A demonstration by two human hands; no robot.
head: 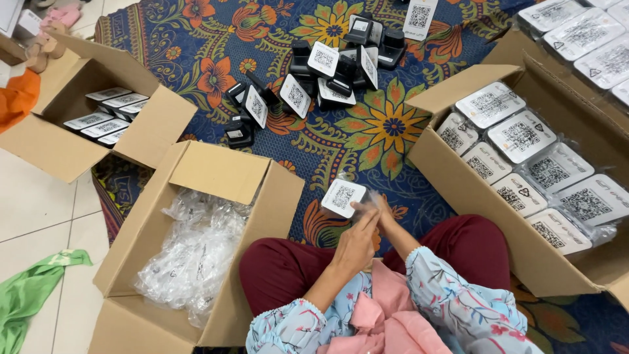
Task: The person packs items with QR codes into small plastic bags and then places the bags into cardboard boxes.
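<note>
White square card [343, 196] between hands [367, 229]

Glossy plastic stand [343, 196], matt cardboard box [223, 172]

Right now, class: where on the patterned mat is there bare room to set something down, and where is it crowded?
Bare mat lies between the black device pile and the hands, and beside the right box. Another bare strip runs above the left box. It is crowded at the pile and around the bag box.
</note>
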